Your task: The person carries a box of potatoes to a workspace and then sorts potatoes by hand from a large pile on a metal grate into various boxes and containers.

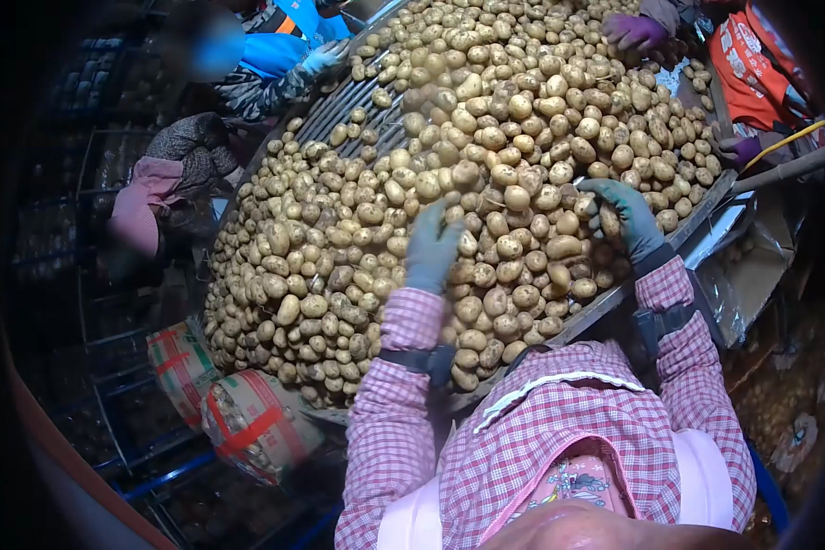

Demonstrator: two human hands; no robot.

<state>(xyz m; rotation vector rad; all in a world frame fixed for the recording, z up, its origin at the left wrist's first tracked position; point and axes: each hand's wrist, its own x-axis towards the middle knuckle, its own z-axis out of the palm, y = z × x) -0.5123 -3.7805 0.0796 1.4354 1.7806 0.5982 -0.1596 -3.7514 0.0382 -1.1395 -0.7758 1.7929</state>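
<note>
Potatoes (513, 197) lie in a thick heap over a slatted sorting table (325, 119). My left hand (434, 240), in a grey-green glove, rests over the middle of the heap, fingers apart, with nothing visibly held. To the right, my right hand (625, 213), gloved the same way, curves around a potato (609, 221) near the table's right edge. Both sleeves are pink checked cloth with dark bands at the forearms.
Co-workers' gloved hands reach in at the top left (323, 57) and top right (634, 33). Filled bags (258, 423) stand at the lower left. An open cardboard box (752, 266) with plastic sits right of the table, below a pole (784, 170).
</note>
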